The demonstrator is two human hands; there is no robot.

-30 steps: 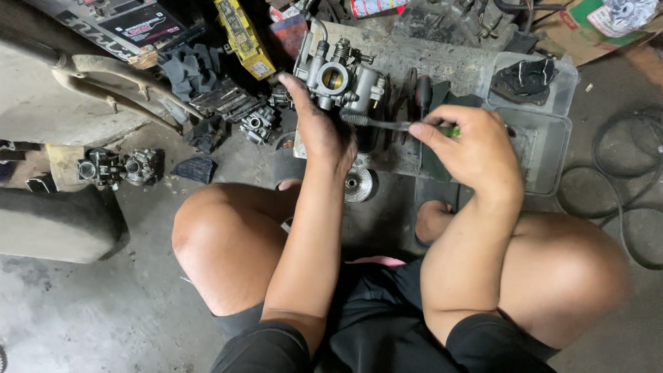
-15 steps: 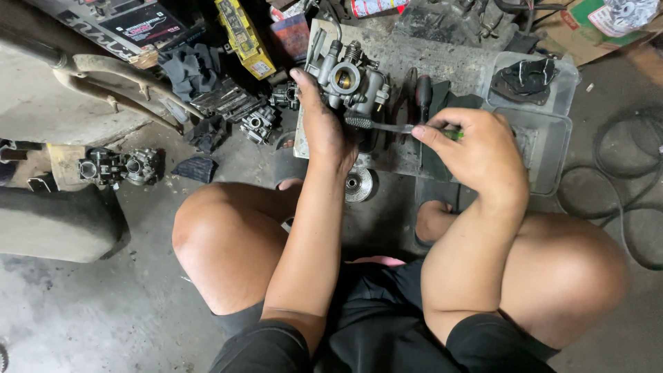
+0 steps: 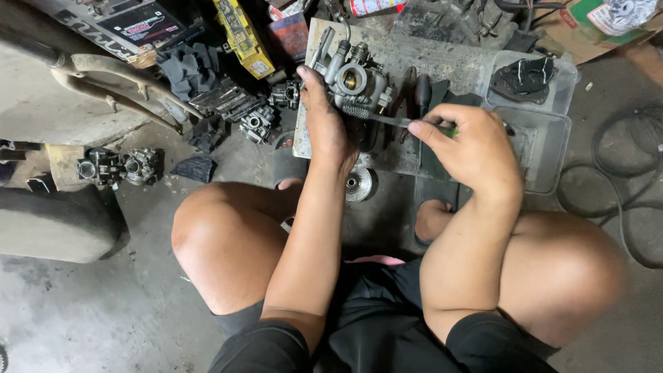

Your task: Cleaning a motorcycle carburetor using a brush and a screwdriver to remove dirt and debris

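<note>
Two hands: both at work over a grey, stained slab (image 3: 442, 59) on the workshop floor, seen from above between the person's bent knees.
Left hand (image 3: 324, 124): wrapped around the near side of a silver metal carburettor with a brass-coloured round opening (image 3: 353, 79), thumb up along its left edge, steadying it on the slab.
Right hand (image 3: 473, 148): clenched around the green handle of a screwdriver (image 3: 394, 119), only a sliver of green showing between the fingers.
Screwdriver shaft: runs leftward from the fist, its dark tip meeting the carburettor's lower right side just beside the left hand.
Carburettor position: at the slab's left part, tilted, with cylindrical fittings sticking up at its top.
Clear plastic tray (image 3: 552, 155): right of the slab, touching the back of the right hand's area; a second clear tray above it holds a black rubber part (image 3: 525, 76).
Round metal disc (image 3: 359, 184): on the floor below the slab, just beside the left forearm.
Spare carburettor bodies (image 3: 117, 167): well apart to the left, beside a dark tyre.
Yellow oblong box (image 3: 243, 38): upper left, among black foam pieces and small engine parts.
Black cable (image 3: 615, 200): looped on the concrete at the far right.
</note>
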